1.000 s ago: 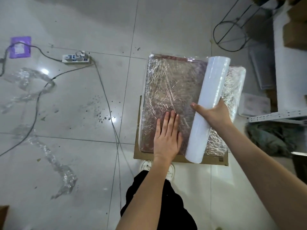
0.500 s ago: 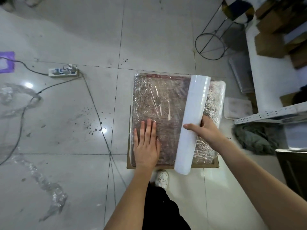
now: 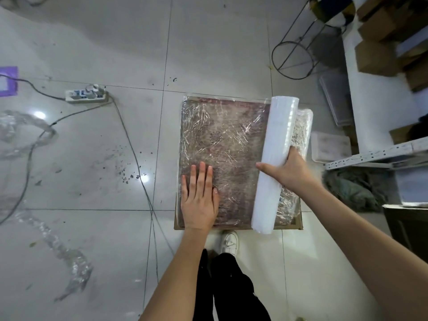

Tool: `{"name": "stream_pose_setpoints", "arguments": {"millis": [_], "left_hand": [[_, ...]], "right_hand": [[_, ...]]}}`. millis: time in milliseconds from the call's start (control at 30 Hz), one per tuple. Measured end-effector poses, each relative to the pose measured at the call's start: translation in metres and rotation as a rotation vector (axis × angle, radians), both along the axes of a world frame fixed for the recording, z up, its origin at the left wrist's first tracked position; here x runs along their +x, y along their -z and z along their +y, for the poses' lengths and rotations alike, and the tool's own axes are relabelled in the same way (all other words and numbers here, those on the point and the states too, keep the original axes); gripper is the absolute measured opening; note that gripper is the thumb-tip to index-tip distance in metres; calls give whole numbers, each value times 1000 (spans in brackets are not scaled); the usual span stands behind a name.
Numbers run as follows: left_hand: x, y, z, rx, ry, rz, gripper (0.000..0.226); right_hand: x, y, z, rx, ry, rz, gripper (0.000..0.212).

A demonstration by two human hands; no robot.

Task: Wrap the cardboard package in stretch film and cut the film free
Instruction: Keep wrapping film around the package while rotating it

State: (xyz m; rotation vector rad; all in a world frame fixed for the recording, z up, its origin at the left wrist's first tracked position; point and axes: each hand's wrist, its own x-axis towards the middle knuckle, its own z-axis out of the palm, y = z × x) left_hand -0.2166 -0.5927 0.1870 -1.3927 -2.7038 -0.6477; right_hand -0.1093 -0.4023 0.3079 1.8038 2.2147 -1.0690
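nowhere legible print: left hand (image 3: 199, 200) flattens package (image 3: 222, 140), right hand (image 3: 289, 170) grips film roll (image 3: 275, 158).

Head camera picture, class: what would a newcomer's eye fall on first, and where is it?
First, the flat brown film-wrapped package on the grey tiled floor, centre frame, with the left hand pressed flat on its near corner. Next, the white stretch-film roll lying across its right side, gripped by the right hand.

We see the package (image 3: 222, 144) on the floor (image 3: 115, 38), the film roll (image 3: 275, 158) lying across its right side, a power strip (image 3: 86, 96) far left, shelving (image 3: 379, 154) right.
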Motion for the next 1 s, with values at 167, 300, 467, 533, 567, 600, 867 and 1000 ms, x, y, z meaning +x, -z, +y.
{"name": "stream_pose_setpoints", "arguments": {"millis": [167, 300, 467, 533, 567, 600, 867, 1000], "left_hand": [[30, -27, 17, 67, 11, 2, 52], [28, -11, 38, 43, 151, 33, 55], [23, -3, 51, 2, 124, 51, 56], [23, -2, 50, 11, 127, 54, 56], [22, -2, 50, 15, 122, 52, 56], [21, -3, 51, 22, 121, 49, 56], [9, -8, 60, 45, 145, 20, 57], [16, -5, 59, 18, 132, 34, 57]], "right_hand": [[8, 1, -3, -29, 28, 73, 85], [6, 5, -13, -24, 53, 147, 102], [11, 9, -12, 3, -105, 104, 85], [12, 7, -10, -3, -89, 146, 81], [12, 5, -10, -5, -77, 160, 80], [13, 4, -11, -11, -58, 173, 79], [10, 1, -16, -30, 82, 314, 71], [13, 4, -9, 48, 145, 117, 90]]}}
